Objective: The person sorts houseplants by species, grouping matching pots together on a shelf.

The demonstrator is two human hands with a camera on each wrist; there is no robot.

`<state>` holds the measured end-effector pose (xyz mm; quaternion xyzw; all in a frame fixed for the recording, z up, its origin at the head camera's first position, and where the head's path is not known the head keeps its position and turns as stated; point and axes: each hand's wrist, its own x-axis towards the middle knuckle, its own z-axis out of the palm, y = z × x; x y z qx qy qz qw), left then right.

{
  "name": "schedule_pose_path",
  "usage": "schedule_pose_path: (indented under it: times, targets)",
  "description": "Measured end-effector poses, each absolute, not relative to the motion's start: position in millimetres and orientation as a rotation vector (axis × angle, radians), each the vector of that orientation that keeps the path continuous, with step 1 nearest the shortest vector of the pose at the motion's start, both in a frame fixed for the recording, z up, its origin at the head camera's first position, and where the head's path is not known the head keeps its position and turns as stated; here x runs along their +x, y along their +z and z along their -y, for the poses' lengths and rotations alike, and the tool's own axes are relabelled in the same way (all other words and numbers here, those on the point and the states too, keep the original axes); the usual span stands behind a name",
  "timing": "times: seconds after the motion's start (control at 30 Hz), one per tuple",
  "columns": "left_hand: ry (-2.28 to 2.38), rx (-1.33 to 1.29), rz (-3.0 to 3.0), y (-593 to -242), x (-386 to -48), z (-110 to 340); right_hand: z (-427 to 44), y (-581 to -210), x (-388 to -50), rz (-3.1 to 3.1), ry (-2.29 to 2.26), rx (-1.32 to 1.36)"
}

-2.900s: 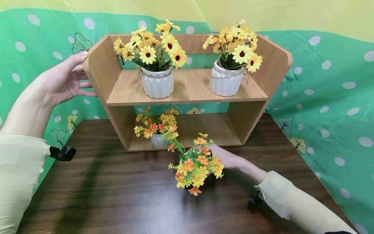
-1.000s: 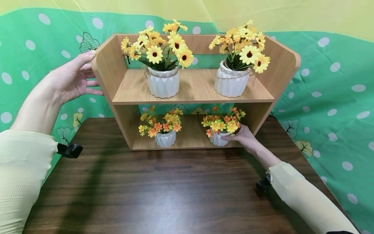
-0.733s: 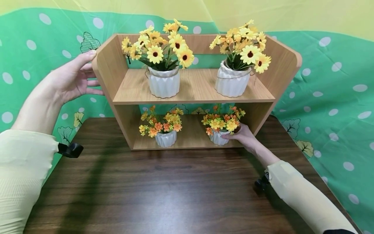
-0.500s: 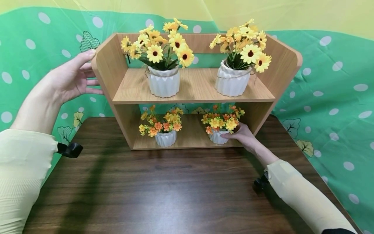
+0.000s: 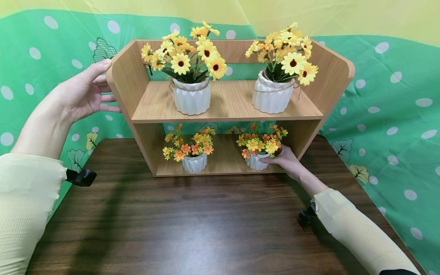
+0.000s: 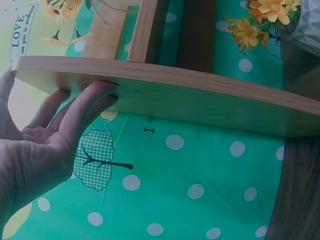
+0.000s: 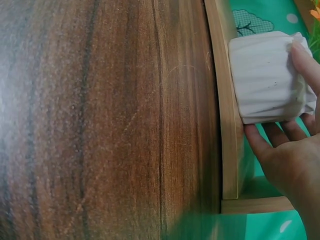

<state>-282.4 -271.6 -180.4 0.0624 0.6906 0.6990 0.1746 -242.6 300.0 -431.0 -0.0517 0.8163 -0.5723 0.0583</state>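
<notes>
On the shelf unit's lower right, my right hand [image 5: 288, 161] holds a white ribbed flowerpot [image 5: 257, 162] with orange and yellow flowers. In the right wrist view, the thumb lies across the pot [image 7: 267, 77] and the fingers are at its side. The pot stands upright near the shelf's front edge. My left hand [image 5: 80, 91] touches the left side panel of the wooden shelf unit [image 5: 227, 114], thumb at the edge. In the left wrist view, its bent fingers [image 6: 92, 100] rest against the panel's outer face.
A similar pot [image 5: 194, 163] stands at lower left. Two larger white pots, left [image 5: 192, 97] and right [image 5: 273, 93], with yellow daisies stand on the upper board. The unit stands on a dark wooden table [image 5: 199, 221] before a green and yellow cloth [image 5: 388, 114].
My right hand has carried the orange-flowered pot from in front of the unit onto the lower right board. In the last second little has moved. The left hand stays on the side panel.
</notes>
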Motion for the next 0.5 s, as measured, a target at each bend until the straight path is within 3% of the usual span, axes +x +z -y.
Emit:
schedule_pose_path:
  times: [0.5]
  targets:
    - [1.984,0.172,-1.971,-182.7,-283.5,272.3,-297.1,-430.2,-241.3,-2.472,-1.713,-0.124]
